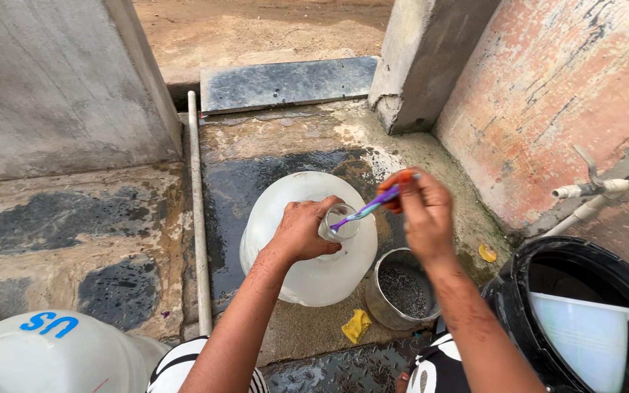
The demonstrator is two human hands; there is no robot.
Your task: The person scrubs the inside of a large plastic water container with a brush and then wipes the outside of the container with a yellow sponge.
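Translucent white jug, purple toothbrush in its neck.

The wet, stained concrete floor carries a large translucent water jug at its middle. Just beside the jug stands a small metal tin of dark grit, with a yellow rag near both. A white pipe runs along the floor's left; a black barrel stands right.

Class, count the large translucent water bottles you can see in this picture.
2. One bottle stands on the wet floor, its neck gripped by the left hand; the other sits at the bottom-left corner, partly cut off. More may lie outside view.
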